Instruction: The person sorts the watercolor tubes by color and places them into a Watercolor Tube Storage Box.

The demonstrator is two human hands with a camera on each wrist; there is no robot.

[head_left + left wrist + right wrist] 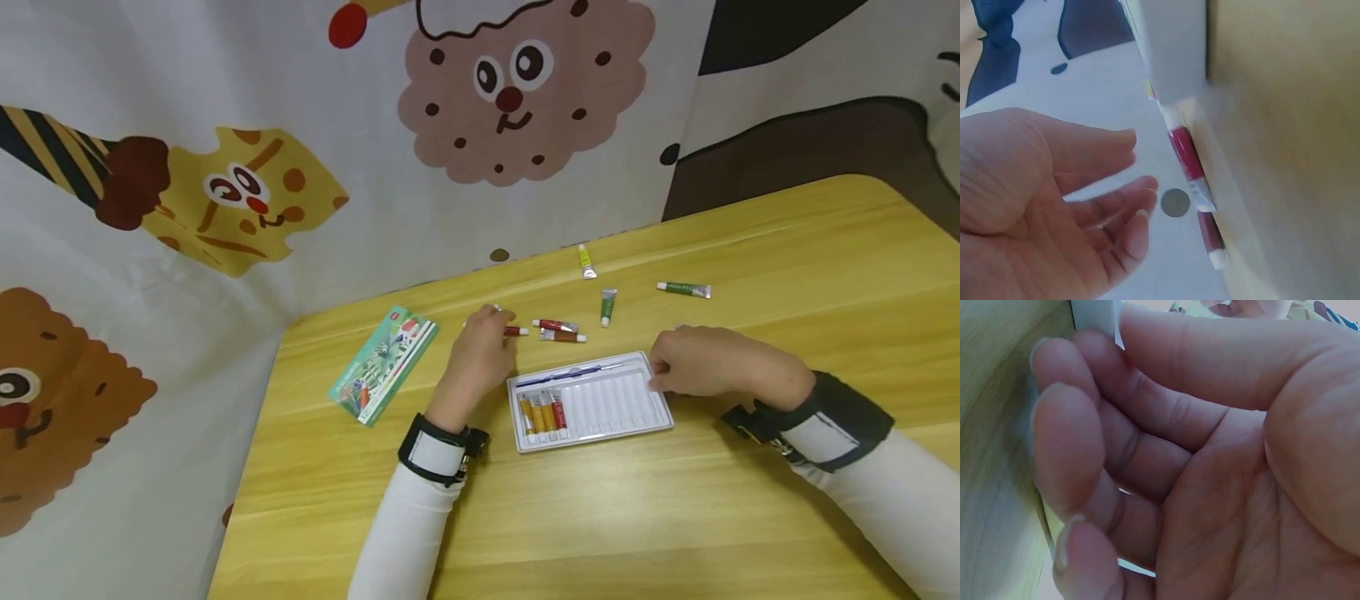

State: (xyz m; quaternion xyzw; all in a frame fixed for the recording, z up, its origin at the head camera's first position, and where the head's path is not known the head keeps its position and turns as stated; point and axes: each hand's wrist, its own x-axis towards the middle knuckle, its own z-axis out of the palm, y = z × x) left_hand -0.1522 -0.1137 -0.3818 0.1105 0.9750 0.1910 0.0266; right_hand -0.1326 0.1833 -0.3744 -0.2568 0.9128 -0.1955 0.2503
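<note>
My right hand [697, 360] pinches the right edge of a white plastic paint tray [618, 404]; the right wrist view shows thumb and forefinger at the tray's corner [1094, 314]. In the tray's left slots lie several ochre, yellow and red paint tubes [543, 417], and a blue paintbrush [558, 376] lies along its back groove. My left hand [480, 350] hovers behind the tray's left end, beside a red paint tube [516, 331] that it partly hides. In the left wrist view, that hand [1054, 200] has thumb and fingers apart, holding nothing.
A red tube [555, 325] and a brown tube [562, 337] lie behind the tray. Farther back are two green tubes [607, 307] and a yellow one [586, 262]. A green paint box [382, 365] lies at the left. A patterned cloth [360, 225] hangs behind the table.
</note>
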